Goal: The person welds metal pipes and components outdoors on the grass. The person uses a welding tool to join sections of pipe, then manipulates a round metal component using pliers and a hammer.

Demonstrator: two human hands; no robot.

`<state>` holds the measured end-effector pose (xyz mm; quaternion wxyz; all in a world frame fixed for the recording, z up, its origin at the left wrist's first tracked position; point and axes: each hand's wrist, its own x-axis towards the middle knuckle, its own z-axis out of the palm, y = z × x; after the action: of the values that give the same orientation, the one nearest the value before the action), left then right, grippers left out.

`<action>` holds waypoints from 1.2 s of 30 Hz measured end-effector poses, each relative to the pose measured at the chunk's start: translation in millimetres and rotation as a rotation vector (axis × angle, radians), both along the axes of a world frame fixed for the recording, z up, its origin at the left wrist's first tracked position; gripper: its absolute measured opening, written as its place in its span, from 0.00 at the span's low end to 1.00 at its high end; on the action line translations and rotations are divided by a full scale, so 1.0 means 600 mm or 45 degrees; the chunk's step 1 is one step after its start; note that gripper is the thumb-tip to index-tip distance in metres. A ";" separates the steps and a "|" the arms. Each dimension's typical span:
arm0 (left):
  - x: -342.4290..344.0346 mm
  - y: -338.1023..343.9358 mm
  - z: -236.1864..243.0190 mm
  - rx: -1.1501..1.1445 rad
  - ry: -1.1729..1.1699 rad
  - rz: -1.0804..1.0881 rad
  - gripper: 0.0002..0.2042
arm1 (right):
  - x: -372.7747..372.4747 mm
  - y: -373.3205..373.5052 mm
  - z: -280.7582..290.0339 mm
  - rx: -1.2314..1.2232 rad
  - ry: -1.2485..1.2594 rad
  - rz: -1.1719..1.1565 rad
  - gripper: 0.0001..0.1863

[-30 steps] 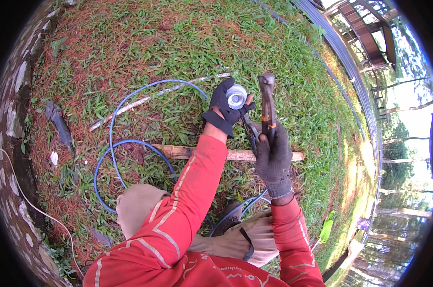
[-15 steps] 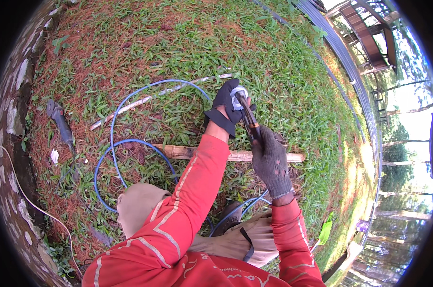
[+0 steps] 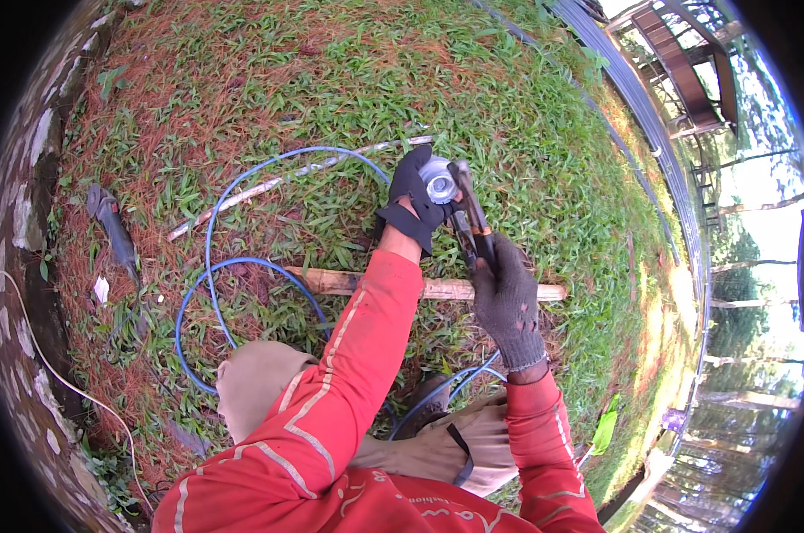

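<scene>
My left hand (image 3: 412, 191), in a dark glove, is closed around a round, silvery fitting (image 3: 439, 185) with a ring-shaped face turned up. The blue hose (image 3: 273, 161) runs up to this hand; whether it joins the fitting is hidden behind the glove. In my right hand (image 3: 506, 298), in a worn grey knitted glove, are pliers (image 3: 475, 213) with dark handles and orange marks. Their jaws stand at the right side of the fitting; I cannot tell whether they touch it. Both hands are held above the grass.
A peeled wooden stick (image 3: 331, 282) lies below my hands, and a thin pale pole (image 3: 260, 188) lies farther left. At the left are an angle grinder (image 3: 113, 231) and a stone edge (image 3: 33, 204) with a pale cable (image 3: 82, 391). Dark pipes (image 3: 628, 80) run along the right.
The pliers have shifted off the fitting's face to its right side, with the handles spread wider. The fitting's ring face now shows more fully in my left hand.
</scene>
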<state>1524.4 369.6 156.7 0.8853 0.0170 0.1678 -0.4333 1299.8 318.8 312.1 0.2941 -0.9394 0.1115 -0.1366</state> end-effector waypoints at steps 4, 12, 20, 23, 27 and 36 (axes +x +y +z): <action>-0.021 -0.014 0.029 0.032 -0.007 0.030 0.15 | -0.011 -0.021 -0.007 0.020 -0.045 -0.112 0.21; 0.000 -0.005 -0.001 -0.195 -0.274 -0.037 0.16 | 0.001 -0.003 -0.002 0.028 -0.101 -0.084 0.21; -0.008 -0.009 0.025 -0.093 -0.176 0.004 0.14 | 0.002 0.010 0.011 0.048 0.026 -0.113 0.24; -0.022 -0.012 0.020 -0.056 -0.096 -0.011 0.15 | -0.008 0.003 0.000 -0.041 0.061 -0.037 0.24; -0.012 -0.016 0.023 0.054 -0.046 0.007 0.13 | -0.007 0.021 0.004 0.119 -0.088 -0.139 0.25; -0.015 -0.007 0.021 -0.013 -0.049 0.017 0.13 | -0.009 0.017 0.020 0.098 0.086 -0.135 0.22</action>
<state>1515.6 365.3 169.2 0.8913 0.0196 0.1486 -0.4279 1294.3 329.3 324.1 0.3182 -0.9243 0.1761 -0.1156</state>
